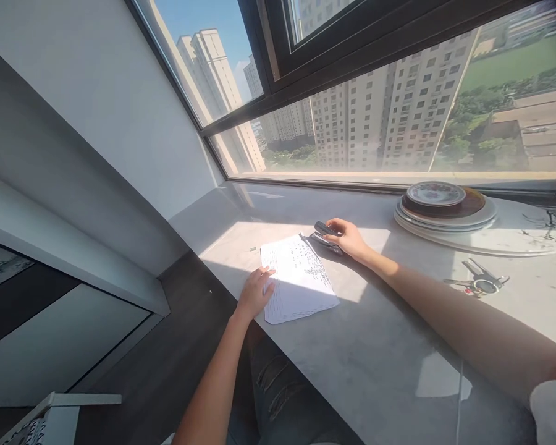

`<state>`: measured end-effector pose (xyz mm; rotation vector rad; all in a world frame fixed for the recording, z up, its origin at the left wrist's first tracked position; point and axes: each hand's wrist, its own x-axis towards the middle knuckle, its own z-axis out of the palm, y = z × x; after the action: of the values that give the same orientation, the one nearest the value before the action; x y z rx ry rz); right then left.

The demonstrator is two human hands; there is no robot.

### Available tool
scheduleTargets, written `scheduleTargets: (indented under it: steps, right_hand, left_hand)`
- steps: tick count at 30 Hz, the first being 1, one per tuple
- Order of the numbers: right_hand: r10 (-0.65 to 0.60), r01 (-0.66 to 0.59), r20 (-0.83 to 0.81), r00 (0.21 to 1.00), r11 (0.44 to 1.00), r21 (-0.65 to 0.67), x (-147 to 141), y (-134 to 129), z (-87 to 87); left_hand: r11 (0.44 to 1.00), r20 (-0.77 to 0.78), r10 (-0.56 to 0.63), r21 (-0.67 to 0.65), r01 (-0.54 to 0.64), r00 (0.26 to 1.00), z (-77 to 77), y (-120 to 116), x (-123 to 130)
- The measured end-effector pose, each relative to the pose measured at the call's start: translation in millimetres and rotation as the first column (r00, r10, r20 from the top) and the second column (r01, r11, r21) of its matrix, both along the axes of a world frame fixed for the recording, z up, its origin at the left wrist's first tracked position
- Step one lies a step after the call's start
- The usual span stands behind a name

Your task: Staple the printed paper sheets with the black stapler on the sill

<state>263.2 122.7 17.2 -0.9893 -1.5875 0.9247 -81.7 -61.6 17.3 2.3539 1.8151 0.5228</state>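
A stack of white sheets [301,290] with handwritten-looking dark marks lies on the grey marble-look counter, partly in sunlight. My left hand [257,293] rests at the left edge of the sheets, its fingers stretched out onto the paper. Just past the upper right corner of the paper, my right hand [346,238] is closed around a black stapler [323,230]. The stapler's front end points up and to the left, and its jaws look apart. A tiny grey strip [253,249], too small to name, sits left of the sheets' top edge.
To the right, several stacked plates [445,216] stand on a large white oval platter [532,228]. A dark metal object [484,283] with several prongs lies beyond my right forearm. A dark-framed window [278,105] runs behind the counter. A white piece of furniture [65,398] stands low at left.
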Motion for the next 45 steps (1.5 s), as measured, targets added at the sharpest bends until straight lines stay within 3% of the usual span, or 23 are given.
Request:
scheduleTargets:
  steps: [5,9,14,23,34,45]
  right_hand:
    - [0.042,-0.064,0.191,0.981,0.992,0.111,12,6,2.4]
    - [-0.083,-0.066,0.484,0.871,0.957,0.284,15,5,3.4]
    - [-0.184,-0.144,0.590,0.786,0.874,0.464,6,-2,0.7]
    - [-0.126,-0.183,0.585,0.801,0.879,0.440,9,-10,4.9]
    - [-0.106,-0.231,0.648,0.754,0.882,0.412,-19,-40,9.7]
    - [-0.121,-0.187,0.692,0.711,0.917,0.352,-21,-40,9.1]
  left_hand:
    - [1.000,0.012,0.002,0.015,-0.002,1.000,-2.8,1,-1]
    - [1.000,0.040,0.014,0.021,-0.015,0.999,-4.6,2,-1]
    - [0.999,0.051,0.019,0.029,-0.020,0.999,-4.5,2,-1]
    - [0.997,0.056,0.066,0.034,-0.068,0.996,-5.0,2,-1]
    - [0.992,0.049,0.072,0.101,-0.076,0.996,-7.4,2,0]
    - [0.989,0.071,0.079,0.116,-0.086,0.994,-4.5,1,4]
